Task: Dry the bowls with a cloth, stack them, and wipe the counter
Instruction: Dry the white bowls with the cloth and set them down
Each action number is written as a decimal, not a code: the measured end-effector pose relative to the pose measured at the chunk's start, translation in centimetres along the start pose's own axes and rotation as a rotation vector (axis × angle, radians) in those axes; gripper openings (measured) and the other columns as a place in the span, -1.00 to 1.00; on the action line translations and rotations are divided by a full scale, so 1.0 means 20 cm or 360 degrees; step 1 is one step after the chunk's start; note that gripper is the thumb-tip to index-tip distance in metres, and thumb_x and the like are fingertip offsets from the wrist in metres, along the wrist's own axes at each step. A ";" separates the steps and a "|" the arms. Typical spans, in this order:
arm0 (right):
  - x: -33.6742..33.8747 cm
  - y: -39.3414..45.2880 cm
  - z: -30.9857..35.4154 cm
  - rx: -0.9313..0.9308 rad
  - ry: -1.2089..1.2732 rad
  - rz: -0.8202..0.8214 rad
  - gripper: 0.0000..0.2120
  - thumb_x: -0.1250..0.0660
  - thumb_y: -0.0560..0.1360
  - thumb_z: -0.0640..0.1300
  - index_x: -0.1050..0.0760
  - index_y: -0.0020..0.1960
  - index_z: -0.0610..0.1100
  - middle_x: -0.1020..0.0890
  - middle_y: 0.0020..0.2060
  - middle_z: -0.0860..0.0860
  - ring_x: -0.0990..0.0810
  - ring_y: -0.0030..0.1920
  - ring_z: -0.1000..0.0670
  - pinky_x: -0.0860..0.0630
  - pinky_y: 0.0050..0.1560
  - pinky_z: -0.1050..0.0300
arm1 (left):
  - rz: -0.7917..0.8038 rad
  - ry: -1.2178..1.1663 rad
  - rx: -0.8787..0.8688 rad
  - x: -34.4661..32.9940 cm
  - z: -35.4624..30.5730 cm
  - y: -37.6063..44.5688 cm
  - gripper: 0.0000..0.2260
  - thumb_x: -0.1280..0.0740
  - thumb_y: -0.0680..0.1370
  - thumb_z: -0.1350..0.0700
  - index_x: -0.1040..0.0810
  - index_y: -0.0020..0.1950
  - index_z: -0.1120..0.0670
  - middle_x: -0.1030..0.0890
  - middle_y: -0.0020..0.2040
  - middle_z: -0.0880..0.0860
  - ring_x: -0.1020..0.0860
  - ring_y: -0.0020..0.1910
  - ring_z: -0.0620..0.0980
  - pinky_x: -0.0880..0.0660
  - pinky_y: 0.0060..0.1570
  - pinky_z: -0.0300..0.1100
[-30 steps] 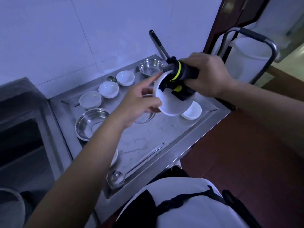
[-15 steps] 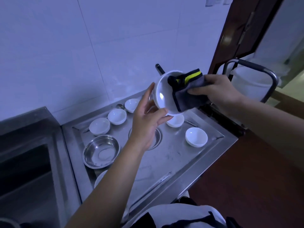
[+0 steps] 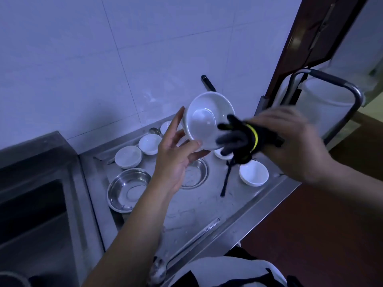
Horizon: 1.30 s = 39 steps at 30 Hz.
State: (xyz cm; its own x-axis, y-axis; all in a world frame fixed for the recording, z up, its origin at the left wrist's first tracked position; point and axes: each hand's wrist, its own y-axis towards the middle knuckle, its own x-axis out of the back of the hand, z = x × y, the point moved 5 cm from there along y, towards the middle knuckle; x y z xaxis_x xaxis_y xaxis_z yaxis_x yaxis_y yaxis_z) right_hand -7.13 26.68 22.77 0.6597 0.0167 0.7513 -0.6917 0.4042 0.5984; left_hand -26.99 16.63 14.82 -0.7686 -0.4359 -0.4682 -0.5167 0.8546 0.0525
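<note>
A left hand (image 3: 176, 160) holds a white bowl (image 3: 209, 120) by its rim, raised above the steel bench (image 3: 209, 206), its underside facing the camera. The right hand (image 3: 290, 146), blurred, grips a dark cloth (image 3: 240, 137) against the bowl's right edge. Small bowls (image 3: 253, 172) and steel bowls (image 3: 128, 188) sit along the far and left sides; a ladle (image 3: 186, 247) lies by the near edge

Pale, bluish light is falling across a white tiled wall (image 3: 103, 59) that is rising behind a stainless steel sink unit (image 3: 37, 183). To the right, a dark wooden door frame (image 3: 306, 38) is standing beside a metal tube-framed stand (image 3: 331, 79) holding a white container (image 3: 323, 104), while a reddish-brown floor (image 3: 331, 235) is stretching away below.
</note>
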 end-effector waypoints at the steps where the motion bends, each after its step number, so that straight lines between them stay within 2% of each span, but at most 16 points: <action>1: 0.03 0.04 0.04 0.0121 -0.0116 -0.0225 -0.58 -0.54 0.39 -0.36 -0.63 0.22 -0.17 -0.66 0.04 -0.01 -0.56 0.04 -0.21 -0.38 0.13 0.19 | 0.0018 0.0004 0.0006 -0.01 0.00 -0.01 -0.32 -0.33 0.51 0.48 -0.43 0.50 -0.11 -0.63 0.18 0.12 -0.69 0.02 0.11 -0.65 -0.06 0.04; 4: 0.00 0.13 0.09 0.0237 -0.0325 -0.0623 -0.69 -0.48 0.40 -0.33 -0.68 0.14 -0.19 -0.68 -0.02 -0.11 -0.53 -0.08 -0.20 -0.36 0.02 0.22 | 0.0112 -0.0014 -0.0016 -0.10 0.02 -0.04 -0.37 -0.41 0.41 0.39 -0.57 0.31 -0.24 -0.60 0.18 0.28 -0.68 -0.01 0.18 -0.64 -0.06 0.07; 8: -0.24 0.11 0.16 0.0132 -0.0415 -0.0560 -0.62 -0.32 0.29 -0.33 -0.69 0.06 -0.18 -0.68 -0.10 -0.09 -0.56 -0.15 -0.20 -0.52 -0.15 -0.01 | -0.0032 -0.0005 -0.0051 -0.14 0.03 -0.08 -0.35 -0.34 0.40 0.45 -0.64 0.18 -0.28 -0.64 0.07 0.16 -0.65 0.00 0.20 -0.64 -0.08 0.10; 11: -0.32 0.08 0.18 0.0032 -0.0132 -0.0321 -0.55 -0.31 0.27 -0.36 -0.67 0.12 -0.17 -0.69 0.04 -0.06 -0.57 -0.01 -0.17 -0.51 0.00 0.08 | -0.0118 0.0061 -0.0072 -0.07 0.02 -0.12 -0.32 -0.31 0.44 0.50 -0.63 0.20 -0.29 -0.63 0.12 0.14 -0.65 0.09 0.30 -0.65 -0.04 0.18; 13: -0.36 0.09 0.17 -0.0019 0.0077 -0.0052 -0.53 -0.31 0.30 -0.37 -0.64 0.18 -0.16 -0.66 0.11 -0.02 -0.53 0.07 -0.10 -0.42 0.10 0.18 | -0.0153 0.0130 -0.0075 -0.03 0.02 -0.13 -0.32 -0.33 0.45 0.50 -0.60 0.25 -0.26 -0.63 0.14 0.09 -0.66 0.10 0.25 -0.64 0.02 0.25; 16: -0.40 0.11 0.13 -0.0053 0.0552 0.0358 -0.57 -0.27 0.33 -0.44 -0.61 0.16 -0.21 -0.64 -0.02 -0.01 -0.54 -0.06 -0.02 -0.45 0.00 0.13 | -0.0096 0.0259 -0.0043 0.01 0.02 -0.15 -0.30 -0.35 0.47 0.49 -0.55 0.38 -0.22 -0.62 0.19 0.04 -0.68 0.10 0.12 -0.64 0.04 0.20; 18: -0.41 0.10 0.11 -0.0152 0.0847 0.0566 -0.57 -0.24 0.34 -0.52 -0.60 0.13 -0.27 -0.60 -0.12 0.01 -0.51 -0.14 0.06 -0.42 -0.08 0.18 | -0.0024 0.0288 0.0002 0.02 0.02 -0.15 -0.32 -0.38 0.49 0.46 -0.51 0.43 -0.18 -0.63 0.18 0.00 -0.67 0.11 0.15 -0.65 0.04 0.16; 20: -0.43 0.09 0.09 -0.0340 0.1061 0.0710 -0.52 -0.22 0.36 -0.58 -0.59 0.18 -0.25 -0.58 -0.14 0.05 -0.51 -0.16 0.14 -0.43 -0.08 0.26 | 0.0007 0.0251 0.0046 0.03 0.03 -0.15 -0.38 -0.44 0.47 0.34 -0.51 0.44 -0.15 -0.63 0.20 0.05 -0.67 0.09 0.19 -0.64 0.02 0.19; 23: -0.45 0.09 0.09 -0.0479 0.1246 0.0911 -0.52 -0.21 0.40 -0.54 -0.60 0.19 -0.17 -0.59 -0.09 -0.23 -0.52 -0.12 0.03 -0.49 -0.07 0.15 | -0.0042 0.0137 0.0089 0.06 0.04 -0.15 -0.42 -0.48 0.43 0.22 -0.53 0.42 -0.12 -0.62 0.23 0.16 -0.69 0.08 0.15 -0.64 -0.03 0.21; 25: -0.45 0.11 0.09 -0.0451 0.1202 0.1047 -0.56 -0.22 0.39 -0.49 -0.61 0.11 -0.12 -0.57 -0.08 -0.30 -0.50 -0.15 -0.04 -0.47 -0.10 0.06 | -0.0060 0.0121 0.0084 0.08 0.05 -0.15 -0.44 -0.49 0.42 0.22 -0.55 0.40 -0.11 -0.65 0.16 0.15 -0.69 0.07 0.17 -0.64 -0.05 0.20; 27: -0.45 0.11 0.09 -0.0419 0.1092 0.1196 -0.64 -0.22 0.40 -0.50 -0.61 0.06 -0.20 -0.55 -0.09 -0.32 -0.50 -0.19 -0.13 -0.48 -0.13 -0.12 | -0.0043 0.0163 0.0061 0.10 0.07 -0.16 -0.45 -0.49 0.42 0.26 -0.58 0.36 -0.12 -0.67 0.12 0.13 -0.70 0.01 0.17 -0.64 -0.05 0.19; 30: -0.46 0.10 0.09 -0.0267 0.0819 0.1385 -0.64 -0.22 0.35 -0.41 -0.61 0.08 -0.22 -0.62 -0.06 -0.22 -0.60 -0.08 -0.22 -0.57 -0.03 -0.27 | -0.0017 0.0272 0.0032 0.10 0.08 -0.17 -0.48 -0.49 0.40 0.29 -0.64 0.27 -0.16 -0.68 0.12 0.06 -0.69 0.02 0.17 -0.65 -0.04 0.21; 33: -0.47 0.05 0.10 -0.0078 0.0551 0.1535 -0.53 -0.16 0.31 -0.31 -0.62 0.12 -0.07 -0.66 0.04 -0.06 -0.62 0.06 -0.15 -0.56 0.07 -0.23 | 0.0033 0.0403 0.0019 0.09 0.12 -0.19 -0.46 -0.51 0.40 0.36 -0.66 0.21 -0.20 -0.71 0.07 -0.02 -0.67 -0.01 0.12 -0.66 -0.01 0.18; 36: -0.47 -0.02 0.05 -0.0041 0.0245 0.1658 -0.44 -0.16 0.34 -0.25 -0.55 0.22 0.19 -0.59 0.19 0.17 -0.49 0.29 -0.02 -0.44 0.30 -0.12 | 0.0061 0.0461 0.0024 0.08 0.16 -0.19 -0.45 -0.51 0.40 0.37 -0.68 0.15 -0.25 -0.69 0.05 -0.05 -0.62 -0.06 0.00 -0.62 -0.18 -0.15; 38: -0.47 -0.09 0.01 -0.0013 0.0059 0.1649 -0.43 -0.21 0.38 -0.27 -0.54 0.28 0.19 -0.54 0.25 0.20 -0.34 0.38 0.03 -0.27 0.40 -0.04 | 0.0028 0.0446 0.0053 0.09 0.20 -0.19 -0.46 -0.46 0.46 0.42 -0.68 0.16 -0.22 -0.69 0.00 -0.05 -0.61 -0.06 -0.02 -0.59 -0.22 -0.21; 39: -0.46 -0.14 0.00 -0.0011 0.0021 0.1579 -0.43 -0.23 0.37 -0.28 -0.54 0.28 0.16 -0.53 0.24 0.21 -0.34 0.35 0.02 -0.26 0.38 -0.04 | -0.0013 0.0410 0.0080 0.11 0.22 -0.18 -0.48 -0.44 0.49 0.43 -0.66 0.18 -0.19 -0.70 -0.01 -0.05 -0.62 -0.04 -0.01 -0.60 -0.22 -0.19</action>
State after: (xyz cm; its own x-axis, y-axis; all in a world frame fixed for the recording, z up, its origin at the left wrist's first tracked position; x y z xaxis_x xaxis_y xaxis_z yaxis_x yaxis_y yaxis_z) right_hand -11.36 25.47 14.16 -0.2139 0.3607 0.9078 -0.9308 0.2068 -0.3015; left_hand -25.10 13.84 9.82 -0.8384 -0.4951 -0.2278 -0.5090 0.8608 0.0025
